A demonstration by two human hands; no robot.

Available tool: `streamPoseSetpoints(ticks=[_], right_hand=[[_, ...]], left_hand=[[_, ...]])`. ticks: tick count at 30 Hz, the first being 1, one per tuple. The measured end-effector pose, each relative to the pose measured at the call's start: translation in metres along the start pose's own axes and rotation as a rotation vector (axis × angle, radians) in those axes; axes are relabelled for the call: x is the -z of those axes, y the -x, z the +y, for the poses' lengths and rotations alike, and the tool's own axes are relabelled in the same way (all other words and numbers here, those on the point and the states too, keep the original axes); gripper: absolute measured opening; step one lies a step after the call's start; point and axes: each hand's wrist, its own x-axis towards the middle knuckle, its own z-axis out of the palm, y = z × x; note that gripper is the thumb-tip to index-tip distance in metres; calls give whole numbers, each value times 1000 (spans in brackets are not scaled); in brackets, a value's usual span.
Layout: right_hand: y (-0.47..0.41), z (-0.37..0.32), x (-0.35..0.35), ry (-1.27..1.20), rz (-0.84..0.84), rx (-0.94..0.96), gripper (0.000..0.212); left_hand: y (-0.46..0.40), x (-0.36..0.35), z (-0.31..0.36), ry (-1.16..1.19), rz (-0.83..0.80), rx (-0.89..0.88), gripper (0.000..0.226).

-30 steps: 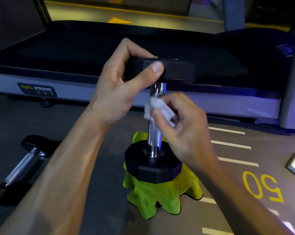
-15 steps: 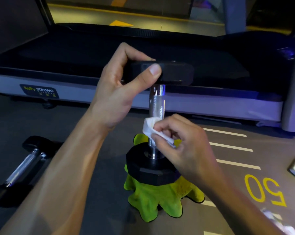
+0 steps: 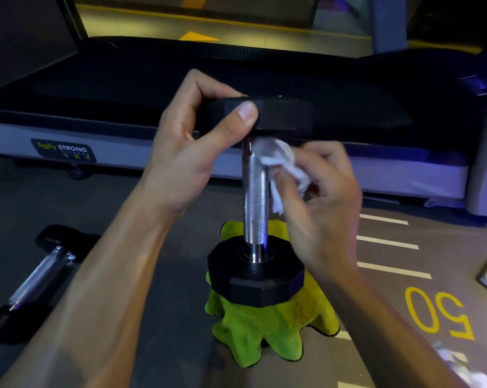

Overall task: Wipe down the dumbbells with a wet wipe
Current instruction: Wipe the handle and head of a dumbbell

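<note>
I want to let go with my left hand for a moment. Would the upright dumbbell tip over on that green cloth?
Probably somewhat tippy: the dumbbell stands on end on a bunched green cloth, a soft, uneven base. Its broad flat lower head should help, but the top head looks equally heavy. The left hand steadies it, and the wet wipe pushes sideways on the handle.

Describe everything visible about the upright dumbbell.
The upright dumbbell stands on end on a green cloth. It has two black faceted heads that look rubbery and a knurled, shiny metal handle. The left hand grips the top head; the right hand presses a white wipe against the upper handle.
</note>
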Motion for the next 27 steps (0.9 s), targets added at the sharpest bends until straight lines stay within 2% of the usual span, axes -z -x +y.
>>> streamPoseSetpoints(ticks=[3, 7, 9, 13, 15, 20, 24, 27], right_hand=[[-1, 0, 0, 39, 72, -12, 19], [26, 1, -3, 181, -117, 122, 32], [26, 1, 0, 264, -151, 216, 34], [-8, 1, 2, 323, -37, 310, 22], [-12, 1, 0, 323, -11, 305, 21], [11, 7, -4, 181, -148, 224, 41], [10, 2, -6, 80, -164, 202, 40], [13, 4, -1, 160, -193, 244, 39]], left_hand=[[0, -2, 1, 12, -19, -8, 16], [-1, -5, 1, 31, -8, 0, 17], [-1, -4, 2, 27, -4, 2, 17], [0, -3, 2, 22, -24, -2, 16], [0, -3, 3, 26, -18, 0, 17], [0, 1, 1, 40, 0, 15, 18], [2, 3, -1, 47, -4, 7, 16], [3, 5, -2, 61, 0, 23, 15]])
